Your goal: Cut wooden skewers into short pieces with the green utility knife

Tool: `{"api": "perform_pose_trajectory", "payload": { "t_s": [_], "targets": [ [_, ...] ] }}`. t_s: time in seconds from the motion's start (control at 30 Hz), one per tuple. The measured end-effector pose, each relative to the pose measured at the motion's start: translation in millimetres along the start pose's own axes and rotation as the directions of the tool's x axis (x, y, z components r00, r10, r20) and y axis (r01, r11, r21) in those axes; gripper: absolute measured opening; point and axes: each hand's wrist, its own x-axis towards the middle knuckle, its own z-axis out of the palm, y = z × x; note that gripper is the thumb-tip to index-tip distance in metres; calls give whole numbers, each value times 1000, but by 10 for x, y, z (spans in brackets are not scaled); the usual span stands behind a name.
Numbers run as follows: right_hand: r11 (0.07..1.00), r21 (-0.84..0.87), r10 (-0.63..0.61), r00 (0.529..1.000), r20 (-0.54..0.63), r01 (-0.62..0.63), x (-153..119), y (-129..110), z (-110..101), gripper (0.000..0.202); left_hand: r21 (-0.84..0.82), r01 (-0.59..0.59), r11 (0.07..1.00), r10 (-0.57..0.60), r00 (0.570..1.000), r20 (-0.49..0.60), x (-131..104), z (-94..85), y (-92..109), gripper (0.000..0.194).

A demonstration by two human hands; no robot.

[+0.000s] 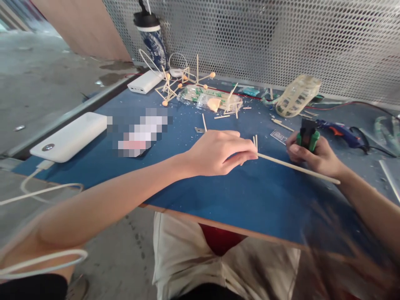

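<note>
My left hand [221, 152] pinches a thin wooden stick [300, 168] at one end. The stick's long free part slants right and toward me, reaching near my right wrist. Just beyond the left fingertips, two short stick pieces [255, 141] show upright; whether the hand touches them I cannot tell. My right hand [315, 152] is wrapped around a green and black hand tool [308, 135], which looks like pliers or cutters. Its jaws are hard to make out. A small metal blade [200, 130] lies behind my left hand.
Stick frames with orange balls [168, 85] stand at the back, beside a packet of sticks [195, 95]. A tumbler [151, 39], white power banks [70, 135] and a pixelated item [142, 133] are on the left. At right lie a plastic bottle [296, 96] and a blue glue gun [343, 132].
</note>
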Motion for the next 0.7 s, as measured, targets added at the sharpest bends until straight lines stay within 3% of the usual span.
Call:
{"api": "perform_pose_trajectory", "payload": {
  "t_s": [0.17, 0.33, 0.5, 0.7],
  "targets": [
    [990, 99, -102, 995, -11, 103, 28, 0, 41, 32, 48, -102, 994, 93, 983, 157, -17, 13, -20, 30],
    [990, -3, -141, 983, -115, 142, 34, -26, 47, 16, -25, -143, 989, 143, 923, 357, -55, 25, -78, 28],
    [978, -117, -184, 976, -114, 170, -9, -64, 38, 19, -108, -2, 994, 60, 840, 539, -46, -17, -43, 28],
    [955, -206, -202, 977, 67, 212, -57, -128, 10, 27, -148, 171, 974, -15, 702, 712, 98, -56, 91, 28]
  ]
}}
